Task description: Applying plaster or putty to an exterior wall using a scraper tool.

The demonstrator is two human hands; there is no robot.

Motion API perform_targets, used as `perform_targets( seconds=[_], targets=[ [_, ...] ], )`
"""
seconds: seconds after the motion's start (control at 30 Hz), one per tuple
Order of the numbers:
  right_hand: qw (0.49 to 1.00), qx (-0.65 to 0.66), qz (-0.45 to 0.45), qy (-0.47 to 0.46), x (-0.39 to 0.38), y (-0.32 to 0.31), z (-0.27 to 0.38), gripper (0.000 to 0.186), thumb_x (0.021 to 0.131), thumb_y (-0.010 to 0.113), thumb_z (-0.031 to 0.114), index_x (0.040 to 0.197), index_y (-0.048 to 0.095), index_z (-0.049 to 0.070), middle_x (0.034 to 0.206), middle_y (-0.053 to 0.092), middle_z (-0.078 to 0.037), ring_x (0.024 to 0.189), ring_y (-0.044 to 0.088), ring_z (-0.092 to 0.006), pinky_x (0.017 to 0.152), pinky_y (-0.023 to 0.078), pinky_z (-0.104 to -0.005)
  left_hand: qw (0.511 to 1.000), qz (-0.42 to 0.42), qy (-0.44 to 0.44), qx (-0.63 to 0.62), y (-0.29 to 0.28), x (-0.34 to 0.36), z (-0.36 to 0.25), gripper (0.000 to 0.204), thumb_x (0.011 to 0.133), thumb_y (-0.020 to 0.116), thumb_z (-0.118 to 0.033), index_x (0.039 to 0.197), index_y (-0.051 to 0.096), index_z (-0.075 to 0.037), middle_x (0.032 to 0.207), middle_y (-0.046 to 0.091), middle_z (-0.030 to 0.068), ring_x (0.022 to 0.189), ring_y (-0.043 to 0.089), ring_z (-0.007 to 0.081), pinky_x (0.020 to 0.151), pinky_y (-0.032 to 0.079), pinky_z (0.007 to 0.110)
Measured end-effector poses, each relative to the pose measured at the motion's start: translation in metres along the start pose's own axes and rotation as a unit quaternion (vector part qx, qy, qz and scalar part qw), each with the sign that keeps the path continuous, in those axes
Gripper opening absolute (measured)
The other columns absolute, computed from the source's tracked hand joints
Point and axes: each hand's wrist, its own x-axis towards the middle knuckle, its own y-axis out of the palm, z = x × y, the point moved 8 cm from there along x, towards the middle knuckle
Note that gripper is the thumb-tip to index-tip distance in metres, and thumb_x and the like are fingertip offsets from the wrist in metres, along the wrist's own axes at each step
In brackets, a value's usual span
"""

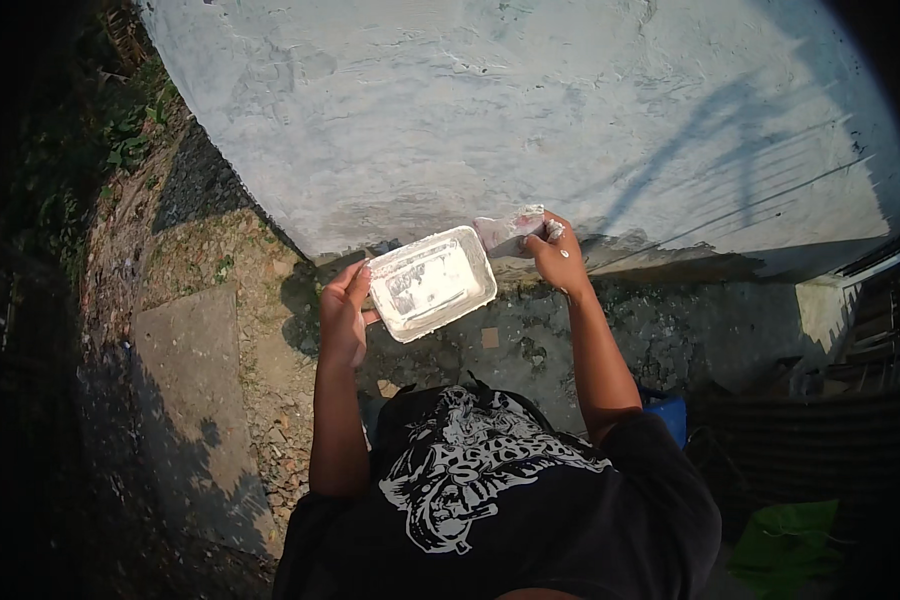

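My left hand [344,312] grips the left side of a white rectangular tub [378,302], thumb at its rim and fingers underneath. White paste coats the tub's inside and edges. In my right hand [558,255] is a flat scraper [508,228], its blade pointing left beside the tub's upper right corner. White paste clings to the blade, and a lump of it sits on my fingers. Both hands are in front of a whitish plastered wall [420,130]; whether the scraper touches the wall I cannot tell.
Below the wall lies dark, rough concrete ground [540,350]. A flat concrete slab [185,350] and rubble are at the left, with green plants [125,140] beyond. By my right elbow stands a blue container [667,418]. A green sheet [788,535] lies at the lower right.
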Motion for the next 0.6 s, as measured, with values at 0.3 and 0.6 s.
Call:
perform_targets(
  seconds=[0.3, 0.6],
  targets=[
    [0.949, 0.297, 0.035, 0.097, -0.02, 0.02, -0.038, 0.033, 0.077, 0.051, -0.007, 0.108, 0.062, -0.001, 0.097, 0.068, -0.005, 0.085, 0.063, -0.0131, 0.076, 0.051, -0.0278, 0.975, -0.11, 0.046, -0.185, -0.021, -0.005, 0.011, 0.033, 0.103, 0.052, -0.023, 0.124, 0.056, 0.003, 0.115, 0.067, 0.0106, 0.1, 0.067, 0.0168, 0.081, 0.058, 0.035],
    [0.859, 0.509, -0.028, 0.037, -0.021, -0.006, -0.03, 0.062, 0.08, 0.054, -0.014, 0.14, 0.044, 0.001, 0.121, 0.063, -0.009, 0.108, 0.063, -0.0163, 0.094, 0.052, -0.0313, 0.986, -0.136, 0.088, -0.036, 0.007, -0.014, 0.0, 0.032, 0.1, 0.058, -0.023, 0.122, 0.06, 0.0, 0.112, 0.067, 0.009, 0.095, 0.066, 0.0126, 0.074, 0.058, 0.03]
  ],
)
